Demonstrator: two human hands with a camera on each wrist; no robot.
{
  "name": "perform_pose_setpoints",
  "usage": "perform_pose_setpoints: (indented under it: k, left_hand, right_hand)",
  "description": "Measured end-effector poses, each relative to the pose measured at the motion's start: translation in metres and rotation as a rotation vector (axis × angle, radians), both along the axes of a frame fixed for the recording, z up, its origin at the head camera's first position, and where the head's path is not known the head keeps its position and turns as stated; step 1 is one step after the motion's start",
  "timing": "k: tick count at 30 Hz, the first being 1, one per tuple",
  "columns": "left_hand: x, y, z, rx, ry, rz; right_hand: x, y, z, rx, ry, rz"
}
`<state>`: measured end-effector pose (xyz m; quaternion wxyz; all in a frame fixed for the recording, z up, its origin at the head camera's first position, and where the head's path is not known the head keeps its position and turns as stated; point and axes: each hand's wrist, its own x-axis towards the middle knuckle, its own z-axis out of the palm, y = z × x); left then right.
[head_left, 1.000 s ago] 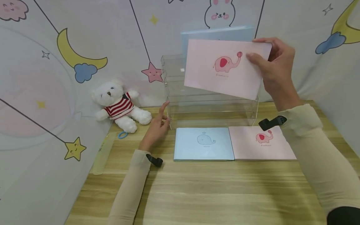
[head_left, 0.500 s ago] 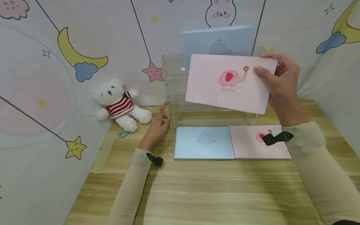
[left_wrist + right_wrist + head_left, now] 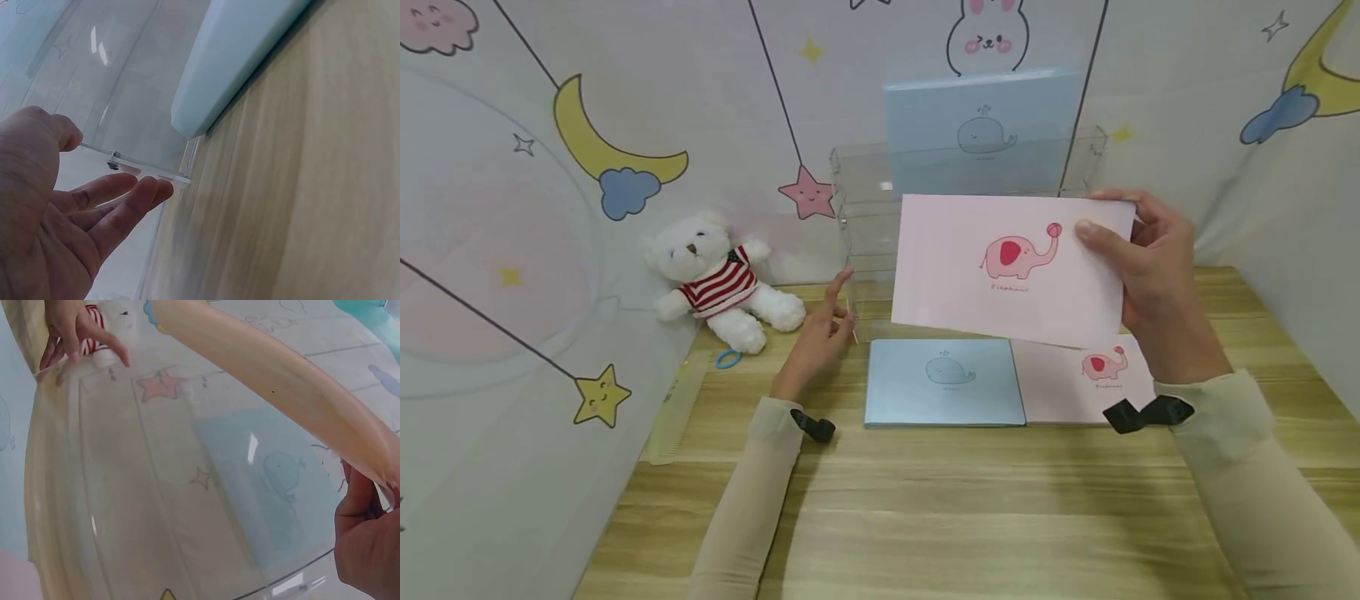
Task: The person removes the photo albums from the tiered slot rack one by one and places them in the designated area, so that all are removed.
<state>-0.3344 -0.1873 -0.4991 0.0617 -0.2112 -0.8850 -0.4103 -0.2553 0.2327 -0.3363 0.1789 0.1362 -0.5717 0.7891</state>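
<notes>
My right hand (image 3: 1161, 267) pinches the right edge of a pink notebook (image 3: 955, 275) with an elephant drawing, thumb on the front. The notebook hangs in the air before a clear acrylic rack (image 3: 867, 200); the right wrist view shows it edge-on (image 3: 281, 381). At the rack's lower left side rests my left hand (image 3: 816, 346), its index finger extended; in the left wrist view its fingers (image 3: 125, 212) lie by the rack's edge. A blue whale notebook (image 3: 925, 150) leans upright on the upper rack. Flat before the rack lie a blue notebook (image 3: 943, 404) and a pink one (image 3: 1052, 400).
A white teddy bear (image 3: 718, 283) in a striped shirt sits left of the rack. Near it are a blue ring (image 3: 727, 359) and a pale yellow comb (image 3: 676, 412). A printed cloth wall (image 3: 700, 50) stands behind the wooden table (image 3: 970, 517).
My right hand has lowered the pink notebook, uncovering more of the blue whale notebook on the rack. The held notebook now hangs closer to level. My left hand stays by the rack.
</notes>
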Motion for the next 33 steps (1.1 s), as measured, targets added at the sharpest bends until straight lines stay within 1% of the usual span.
perform_pose_setpoints:
  k: [3,8,10,13,18,23,26,33]
  left_hand:
    - [-0.001,0.000,0.000,-0.005,0.008,-0.003]
    - [-0.001,0.000,0.001,0.006,0.019,-0.016]
    - [-0.002,0.000,0.001,0.014,0.015,-0.023]
    - [-0.003,0.000,0.000,0.019,0.010,-0.031]
    - [-0.002,0.000,0.000,0.024,0.007,-0.033]
    - [-0.002,0.000,0.000,0.032,0.007,-0.035]
    - [-0.002,0.000,0.000,0.035,0.004,-0.035]
    - [-0.003,-0.001,-0.002,0.037,-0.007,-0.040]
  right_hand:
    - [0.007,-0.001,-0.004,-0.004,-0.036,0.023]
    - [0.013,-0.006,-0.013,-0.068,-0.088,0.090]
    - [0.014,-0.008,-0.017,-0.083,-0.114,0.106]
    - [0.018,-0.010,-0.024,-0.077,-0.156,0.118]
    - [0.027,-0.011,-0.034,-0.068,-0.228,0.160]
    - [0.037,-0.011,-0.041,-0.050,-0.288,0.181]
    - [0.043,-0.011,-0.044,-0.038,-0.307,0.189]
    - [0.055,-0.008,-0.050,-0.027,-0.322,0.221]
